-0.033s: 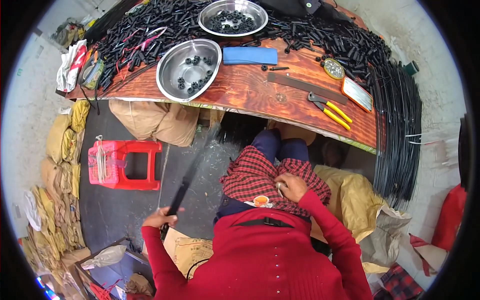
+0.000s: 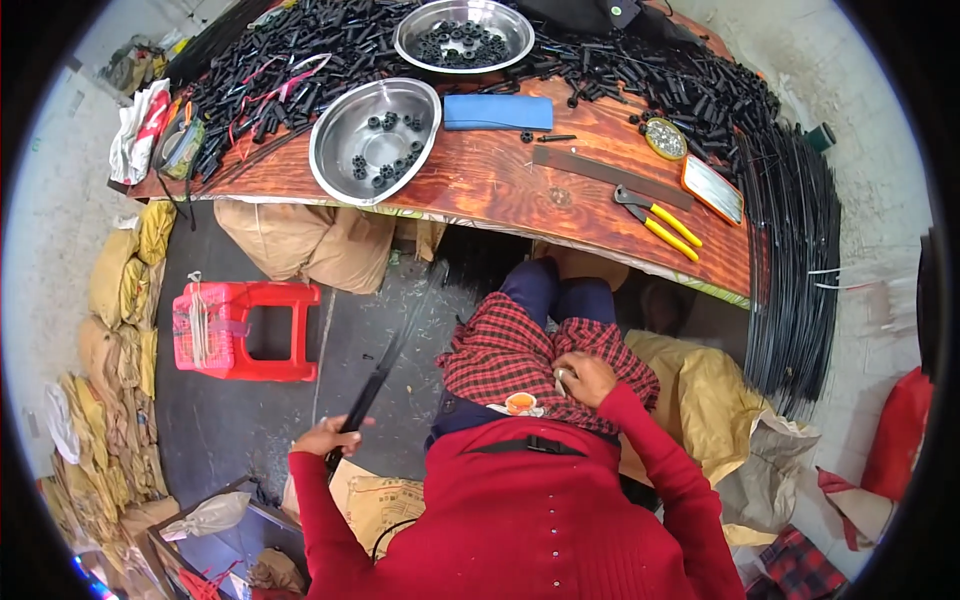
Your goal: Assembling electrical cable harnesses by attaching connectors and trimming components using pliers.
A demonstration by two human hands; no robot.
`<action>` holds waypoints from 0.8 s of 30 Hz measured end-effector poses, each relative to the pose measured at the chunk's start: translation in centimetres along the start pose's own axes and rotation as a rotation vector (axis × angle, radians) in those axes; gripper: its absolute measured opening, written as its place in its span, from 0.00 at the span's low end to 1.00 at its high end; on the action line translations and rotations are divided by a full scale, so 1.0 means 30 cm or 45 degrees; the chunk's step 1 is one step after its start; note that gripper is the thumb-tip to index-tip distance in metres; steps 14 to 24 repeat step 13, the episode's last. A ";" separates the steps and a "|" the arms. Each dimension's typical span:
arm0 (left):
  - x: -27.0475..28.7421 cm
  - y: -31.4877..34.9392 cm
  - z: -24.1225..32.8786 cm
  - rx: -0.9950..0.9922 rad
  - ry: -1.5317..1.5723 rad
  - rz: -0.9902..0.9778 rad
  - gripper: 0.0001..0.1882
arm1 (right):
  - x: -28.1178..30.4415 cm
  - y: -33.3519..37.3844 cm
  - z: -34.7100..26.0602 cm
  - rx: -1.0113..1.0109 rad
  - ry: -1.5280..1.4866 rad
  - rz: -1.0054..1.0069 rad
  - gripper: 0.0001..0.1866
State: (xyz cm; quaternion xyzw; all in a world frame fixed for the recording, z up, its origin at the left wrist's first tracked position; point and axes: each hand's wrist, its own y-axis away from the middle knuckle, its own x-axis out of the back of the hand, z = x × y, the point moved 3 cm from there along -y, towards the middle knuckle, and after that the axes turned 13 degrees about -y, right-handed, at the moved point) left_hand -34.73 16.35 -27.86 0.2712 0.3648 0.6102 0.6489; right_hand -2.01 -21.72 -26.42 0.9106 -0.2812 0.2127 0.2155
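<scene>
My left hand [image 2: 326, 437] is closed round a bundle of long, thin black rods [image 2: 376, 378], held out to the left of my lap. The bundle slants upward and to the right, and its far end is blurred over the dark floor. My right hand [image 2: 588, 378] rests on the red and black checked apron [image 2: 505, 350] over my thighs. Its fingers are curled, with a small pale thing at them, perhaps a band or a ring. What they hold, if anything, is hidden.
On the wooden table [image 2: 480, 185] are two steel bowls [image 2: 328, 125] with black round parts, a blue case [image 2: 498, 112], yellow-handled pliers [image 2: 660, 222] and heaps of black tubes [image 2: 290, 90]. Black rods [image 2: 795, 280] stand at its right end. A red stool [image 2: 300, 330] is at left.
My left hand has shifted slightly to the right, and the rods' far end has swung a little right. My right hand stays on the apron.
</scene>
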 end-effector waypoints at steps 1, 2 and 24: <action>0.001 -0.086 -0.026 -0.005 0.004 -0.012 0.26 | -0.001 0.030 0.051 -0.072 0.005 -0.033 0.12; 0.006 -0.181 -0.038 0.000 -0.170 0.039 0.24 | -0.002 0.040 0.083 -0.102 -0.040 -0.011 0.12; 0.028 -1.205 0.310 0.054 -1.336 0.803 0.43 | -0.017 0.065 0.078 -0.223 -0.004 0.034 0.13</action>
